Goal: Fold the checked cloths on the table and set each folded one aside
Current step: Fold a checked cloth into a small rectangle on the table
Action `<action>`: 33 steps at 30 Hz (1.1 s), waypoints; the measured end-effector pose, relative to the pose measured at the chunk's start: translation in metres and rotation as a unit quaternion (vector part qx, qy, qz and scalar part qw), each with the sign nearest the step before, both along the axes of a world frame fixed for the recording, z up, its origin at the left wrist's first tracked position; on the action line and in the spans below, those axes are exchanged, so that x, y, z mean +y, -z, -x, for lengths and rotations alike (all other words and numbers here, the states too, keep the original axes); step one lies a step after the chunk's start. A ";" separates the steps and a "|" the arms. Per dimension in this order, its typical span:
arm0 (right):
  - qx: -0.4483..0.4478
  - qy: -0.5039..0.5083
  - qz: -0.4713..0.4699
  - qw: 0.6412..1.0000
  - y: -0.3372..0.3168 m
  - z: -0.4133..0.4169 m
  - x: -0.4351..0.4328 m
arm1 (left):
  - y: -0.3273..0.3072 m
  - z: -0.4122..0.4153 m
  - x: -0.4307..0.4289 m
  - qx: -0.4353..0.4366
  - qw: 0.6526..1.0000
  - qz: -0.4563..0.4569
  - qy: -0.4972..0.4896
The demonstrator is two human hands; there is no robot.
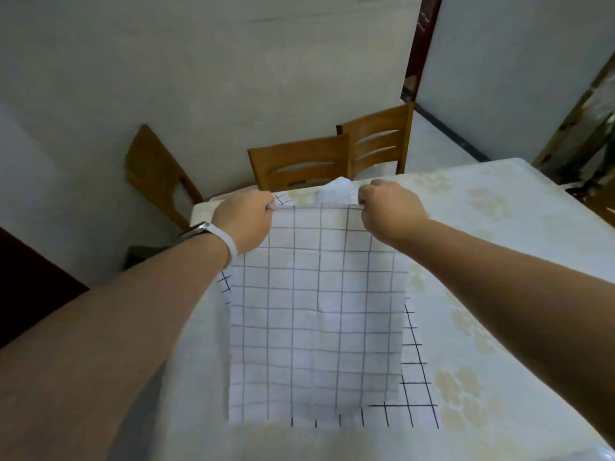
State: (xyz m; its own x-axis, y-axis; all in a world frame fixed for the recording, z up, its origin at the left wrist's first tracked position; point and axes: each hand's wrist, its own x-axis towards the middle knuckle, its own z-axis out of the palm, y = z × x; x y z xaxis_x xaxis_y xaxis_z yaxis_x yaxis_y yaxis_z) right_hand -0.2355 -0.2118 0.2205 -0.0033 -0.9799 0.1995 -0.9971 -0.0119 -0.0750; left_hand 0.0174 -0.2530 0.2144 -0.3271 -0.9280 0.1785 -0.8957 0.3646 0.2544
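fingers [270, 207] of left hand [244, 222] and right hand [389, 211] tight on checked cloth [316, 311], floral table [499, 227], chairs [299, 161] behind

left hand [244, 224]: pinches far edge of checked cloth [316, 311]
right hand [387, 211]: pinches same edge
table [499, 261]: under cloth

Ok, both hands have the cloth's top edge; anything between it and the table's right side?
Nothing visible does: right of the held checked cloth the table shows only its covering. A bunched cloth sits beyond the left hand and right hand at the far edge, and a second checked cloth lies underneath.
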 end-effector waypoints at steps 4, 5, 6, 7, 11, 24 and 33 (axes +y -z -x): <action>-0.003 -0.017 -0.007 1.000 0.027 0.013 -0.031 | 0.020 0.012 -0.028 -0.034 0.999 0.022 -0.020; -0.004 -0.018 -0.006 1.000 0.033 0.015 -0.040 | 0.024 0.014 -0.035 -0.043 0.999 0.025 -0.021; -0.006 -0.020 -0.006 1.000 0.039 0.016 -0.048 | 0.027 0.016 -0.042 -0.050 0.998 0.027 -0.024; -0.009 -0.024 -0.005 1.000 0.044 0.017 -0.057 | 0.030 0.018 -0.049 -0.055 0.998 0.029 -0.028; -0.024 -0.029 0.001 0.999 0.063 0.021 -0.086 | 0.047 0.028 -0.076 -0.077 0.996 0.029 -0.043; -0.023 -0.056 -0.021 0.998 0.146 0.035 -0.104 | 0.129 0.029 -0.101 -0.086 0.995 -0.038 -0.016; -0.047 -0.119 0.016 0.992 0.183 0.026 -0.047 | 0.165 0.001 -0.050 -0.049 0.999 -0.010 0.023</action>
State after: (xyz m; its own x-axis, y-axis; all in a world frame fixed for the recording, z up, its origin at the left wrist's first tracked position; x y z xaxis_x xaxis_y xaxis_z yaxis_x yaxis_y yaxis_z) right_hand -0.2615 -0.2585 0.0378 0.2068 -0.9482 0.2412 -0.9543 -0.2498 -0.1641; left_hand 0.0167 -0.3030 0.0490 -0.3844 -0.9146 0.1258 -0.8989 0.4018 0.1747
